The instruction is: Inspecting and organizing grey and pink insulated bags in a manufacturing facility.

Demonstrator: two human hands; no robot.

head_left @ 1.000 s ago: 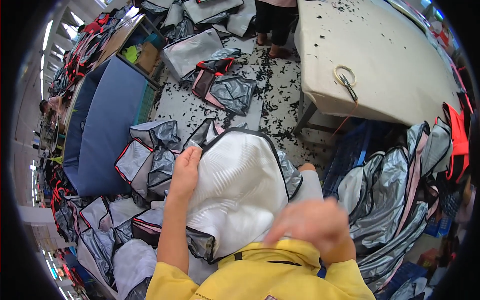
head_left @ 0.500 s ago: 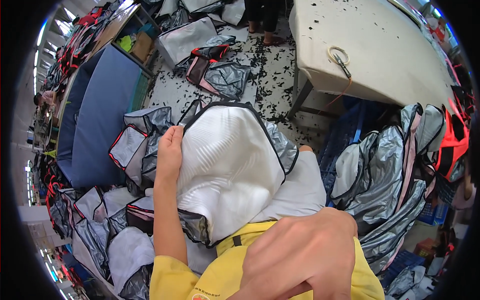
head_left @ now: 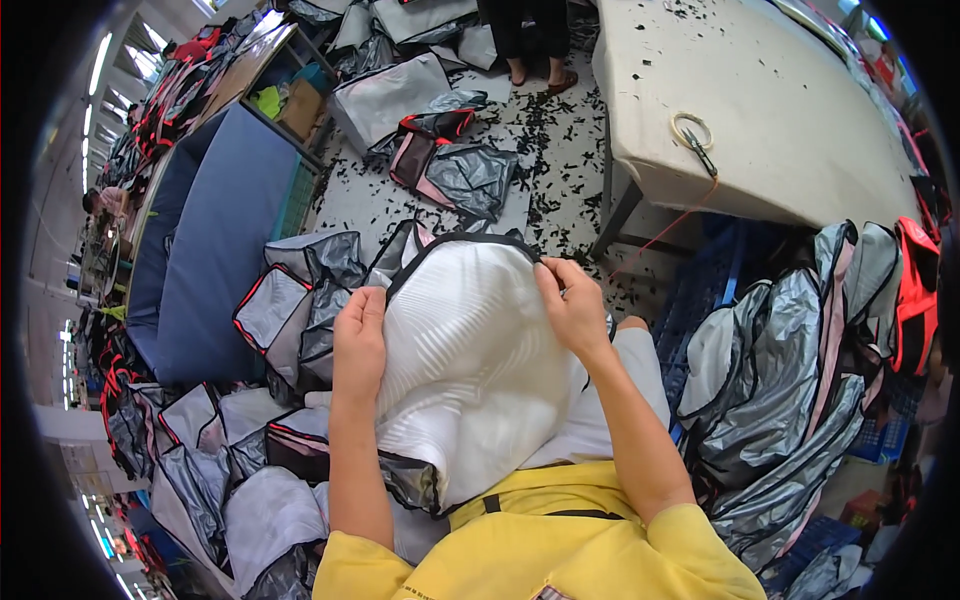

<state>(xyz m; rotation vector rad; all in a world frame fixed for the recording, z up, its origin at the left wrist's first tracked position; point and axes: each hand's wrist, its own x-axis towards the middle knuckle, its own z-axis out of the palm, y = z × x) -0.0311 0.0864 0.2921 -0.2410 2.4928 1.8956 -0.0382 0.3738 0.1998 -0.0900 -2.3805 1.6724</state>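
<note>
A white fabric bag (head_left: 470, 360) with black edge binding lies spread over my lap, its ribbed white face up. Silver lining shows at its lower left corner. My left hand (head_left: 358, 340) pinches the bound edge at the upper left. At the upper right, my right hand (head_left: 575, 305) grips the same edge between thumb and fingers. The black binding (head_left: 460, 238) stretches between both hands.
Silver-lined bags lie heaped at left (head_left: 200, 480) and right (head_left: 770, 370), others on the scrap-strewn floor (head_left: 560, 150). A pale table (head_left: 760, 110) at upper right carries snips (head_left: 702, 155) and a tape roll (head_left: 676, 122). A blue padded panel (head_left: 225, 230) stands left; a person's legs (head_left: 535, 45) are beyond.
My right hand has moved from close in front of my chest, away from me, onto the bag's upper right edge. My left hand keeps its hold. The whole view has shifted slightly.
</note>
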